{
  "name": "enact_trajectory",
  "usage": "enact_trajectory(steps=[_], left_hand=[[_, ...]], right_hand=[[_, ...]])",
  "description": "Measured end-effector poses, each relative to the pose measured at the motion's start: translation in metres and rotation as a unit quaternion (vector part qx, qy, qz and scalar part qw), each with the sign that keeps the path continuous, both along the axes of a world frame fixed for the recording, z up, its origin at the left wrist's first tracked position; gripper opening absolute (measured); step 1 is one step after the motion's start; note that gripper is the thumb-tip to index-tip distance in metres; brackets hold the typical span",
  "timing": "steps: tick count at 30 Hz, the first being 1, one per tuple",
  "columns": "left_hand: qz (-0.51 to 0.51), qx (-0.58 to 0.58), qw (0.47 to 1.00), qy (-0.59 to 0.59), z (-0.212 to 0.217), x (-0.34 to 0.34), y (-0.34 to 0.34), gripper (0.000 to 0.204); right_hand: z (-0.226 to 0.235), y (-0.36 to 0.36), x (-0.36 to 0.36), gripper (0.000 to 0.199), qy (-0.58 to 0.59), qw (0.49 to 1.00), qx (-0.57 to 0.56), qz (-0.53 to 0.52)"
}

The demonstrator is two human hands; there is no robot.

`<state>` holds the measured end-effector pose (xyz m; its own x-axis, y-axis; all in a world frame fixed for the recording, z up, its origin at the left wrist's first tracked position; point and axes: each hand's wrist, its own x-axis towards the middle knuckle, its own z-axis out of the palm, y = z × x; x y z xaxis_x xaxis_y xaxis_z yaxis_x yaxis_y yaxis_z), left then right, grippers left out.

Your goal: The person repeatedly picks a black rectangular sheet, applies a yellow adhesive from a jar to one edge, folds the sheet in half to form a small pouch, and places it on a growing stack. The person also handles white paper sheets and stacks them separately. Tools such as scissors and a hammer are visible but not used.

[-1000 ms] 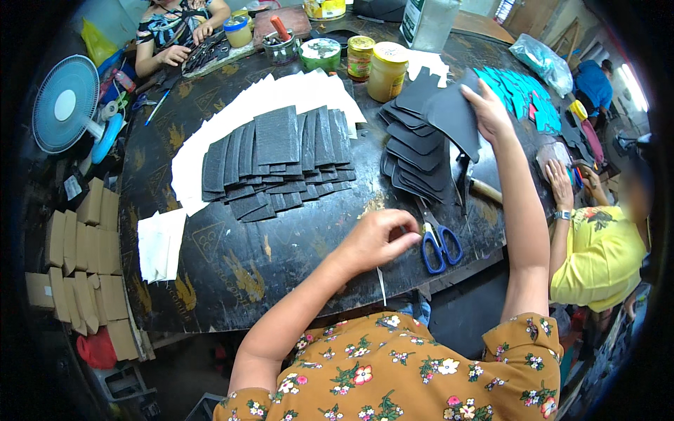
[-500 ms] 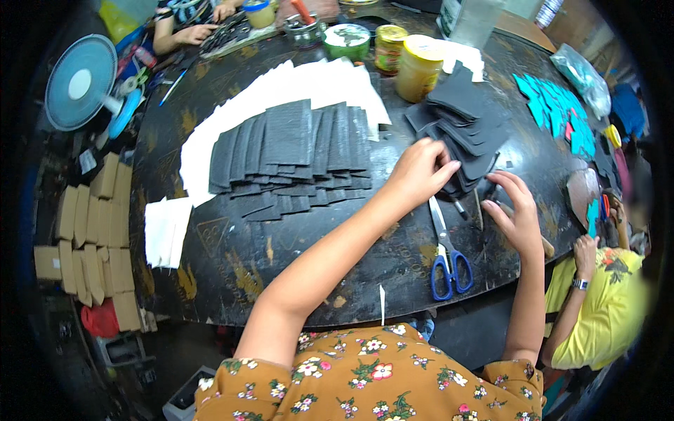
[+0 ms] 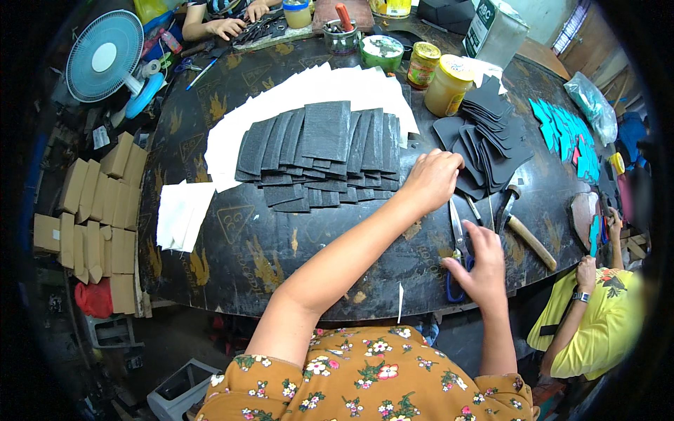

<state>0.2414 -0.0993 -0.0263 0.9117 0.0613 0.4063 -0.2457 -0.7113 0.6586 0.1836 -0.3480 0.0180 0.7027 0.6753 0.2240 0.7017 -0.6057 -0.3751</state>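
Note:
My left hand (image 3: 434,181) is at the near left edge of a fanned pile of black cut pieces (image 3: 495,151), its fingers curled together. Whatever those fingers hold, if anything, is hidden. Over the blue-handled scissors (image 3: 457,228) hovers my right hand (image 3: 483,266), thumb and fingers apart with nothing between them; it covers part of the scissor handles. A hammer (image 3: 531,242) with a wooden handle lies right of that hand. Between scissors and hammer lies a thin pen-like tool (image 3: 474,210). Left of my left hand, overlapping textured black strips (image 3: 326,137) rest on white sheets (image 3: 295,91).
Jars, including a yellow-lidded jar (image 3: 449,88), and a metal can (image 3: 493,31) stand at the back. Turquoise pieces (image 3: 565,133) lie at the right. A fan (image 3: 105,56) and cardboard boxes (image 3: 91,217) are at left. Another person in yellow (image 3: 597,323) works at right; another's hands (image 3: 228,27) are at far left.
My right hand has moved left and nearer me, from beside the black pile to above the scissors, uncovering the hammer. My left hand stays by the pile. The whole view has shifted slightly.

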Motion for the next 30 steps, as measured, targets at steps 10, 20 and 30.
enact_trajectory(steps=[10, 20, 30], left_hand=[[-0.004, -0.046, 0.996, -0.078, 0.019, -0.126, 0.062, 0.032], [0.042, 0.192, 0.970, 0.146, 0.015, -0.273, 0.031, 0.088], [-0.449, -0.409, 0.763, 0.221, 0.035, -0.235, -0.077, 0.048]], right_hand=[[0.002, -0.003, 0.011, 0.039, -0.091, 0.991, -0.031, -0.091], [-0.011, 0.065, -0.019, 0.039, -0.009, 0.993, 0.084, 0.082], [-0.005, 0.059, 0.000, 0.073, 0.011, 0.992, 0.021, 0.122]])
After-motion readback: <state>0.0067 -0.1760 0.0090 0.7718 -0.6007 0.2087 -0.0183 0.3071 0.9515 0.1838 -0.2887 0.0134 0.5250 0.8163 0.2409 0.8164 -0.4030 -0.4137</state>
